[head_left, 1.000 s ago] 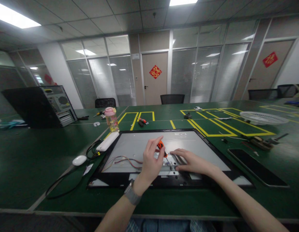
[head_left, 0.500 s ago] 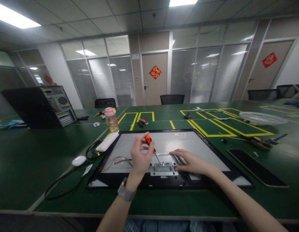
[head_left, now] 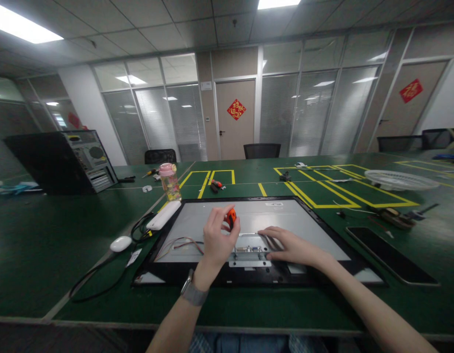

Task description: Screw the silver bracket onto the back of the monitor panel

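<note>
A flat display panel [head_left: 197, 215] with a grey metal back and black frame lies on the green table in front of me. My left hand [head_left: 220, 235] is closed around the orange and black handle of a screwdriver [head_left: 231, 218], above the panel's middle; the shaft is hidden from this angle. Beneath and beside it is a metal bracket [head_left: 249, 264] with a row of connectors [head_left: 249, 249]. My right hand [head_left: 289, 246] rests at the bracket's right end, fingers apart, with nothing visible in it. Thin coloured wires [head_left: 182, 241] lie left of my left hand.
Left of the panel are a white power strip [head_left: 163, 215], a white mouse-like object [head_left: 120, 243], black cables and a pink-lidded bottle [head_left: 170, 181]. A computer case [head_left: 61, 162] stands farther left. On the right lie a phone-like black slab [head_left: 390, 255] and a white round grille [head_left: 399, 180].
My left hand has shifted slightly right, and the screwdriver handle has turned more upright, its shaft now out of sight. My right hand has stayed at the bracket.
</note>
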Tool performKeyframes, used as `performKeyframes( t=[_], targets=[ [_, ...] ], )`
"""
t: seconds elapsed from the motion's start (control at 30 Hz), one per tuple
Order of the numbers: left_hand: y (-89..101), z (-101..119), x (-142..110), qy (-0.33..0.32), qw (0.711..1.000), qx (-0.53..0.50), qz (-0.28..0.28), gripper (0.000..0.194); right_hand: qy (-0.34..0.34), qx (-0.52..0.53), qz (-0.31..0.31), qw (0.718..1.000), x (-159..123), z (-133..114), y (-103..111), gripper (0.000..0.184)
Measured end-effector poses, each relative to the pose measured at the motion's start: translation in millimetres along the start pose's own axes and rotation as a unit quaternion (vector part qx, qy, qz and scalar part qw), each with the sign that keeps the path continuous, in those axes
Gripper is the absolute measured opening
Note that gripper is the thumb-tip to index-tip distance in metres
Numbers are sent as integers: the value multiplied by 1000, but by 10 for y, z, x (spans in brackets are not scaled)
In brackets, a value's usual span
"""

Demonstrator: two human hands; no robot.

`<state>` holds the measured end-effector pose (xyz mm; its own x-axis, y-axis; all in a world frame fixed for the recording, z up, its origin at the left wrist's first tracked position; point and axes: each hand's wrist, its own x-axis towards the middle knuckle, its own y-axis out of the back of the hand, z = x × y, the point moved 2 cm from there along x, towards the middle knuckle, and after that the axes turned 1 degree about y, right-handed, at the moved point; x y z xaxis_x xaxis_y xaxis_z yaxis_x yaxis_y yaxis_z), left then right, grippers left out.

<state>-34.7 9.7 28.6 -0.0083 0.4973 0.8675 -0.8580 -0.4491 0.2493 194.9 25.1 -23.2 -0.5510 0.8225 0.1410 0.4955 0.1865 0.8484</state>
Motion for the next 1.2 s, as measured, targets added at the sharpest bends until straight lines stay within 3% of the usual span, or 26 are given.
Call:
performKeyframes(
  t=[0.3, 0.57, 0.77, 1.0, 1.2],
  targets=[
    [-6, 9, -3, 3, 1000, -7, -11, 27, 3, -4, 0, 1000, -2, 0, -2, 63],
    [-19, -54, 6, 64, 993, -92, -37, 21, -9, -1, -4, 1000, -9, -5, 5, 63],
    [-19, -29, 11, 26, 998, -54, -15, 19, -5, 1, -4, 1000, 0, -8, -5, 63],
    [-43, -58, -3, 58, 995, -84, -22, 21, 0, -1, -5, 1000, 4, 9, -11, 63],
    [-40, -30, -9, 42, 996, -75, -38, 21, -5, 0, -4, 1000, -1, -3, -3, 63]
  ],
)
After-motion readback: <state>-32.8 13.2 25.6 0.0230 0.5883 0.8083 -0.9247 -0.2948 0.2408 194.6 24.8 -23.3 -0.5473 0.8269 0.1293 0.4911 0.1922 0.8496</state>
